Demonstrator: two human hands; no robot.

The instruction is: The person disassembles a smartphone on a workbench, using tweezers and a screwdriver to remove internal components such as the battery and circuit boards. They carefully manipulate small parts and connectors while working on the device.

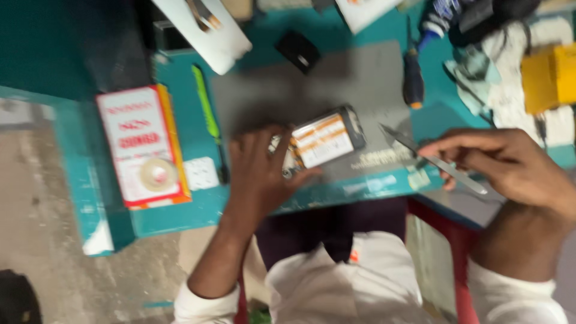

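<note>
Tweezers (433, 159) pinched in the right hand (510, 165), tips aimed left toward the opened phone (321, 141). Right grip closed on the tweezers near their rear end, probably for fine reach at the tip. Left hand (258, 174) pressed flat over the phone's near end, fingers spread, apparently to keep it from sliding; grip not closed around anything, only resting on top. Phone lying tilted on a grey mat (360, 84) near the front edge of the teal bench (180, 210), white-and-orange battery face up.

Counted: one phone, one pair of tweezers, one green pen-like tool (207, 108) left of the mat, one screwdriver (413, 78) with a dark handle at the mat's right edge, one red-and-white box (135, 135) carrying one tape roll (158, 174), one small black block (298, 51) farther back. Blurred, so finer parts unreadable.
</note>
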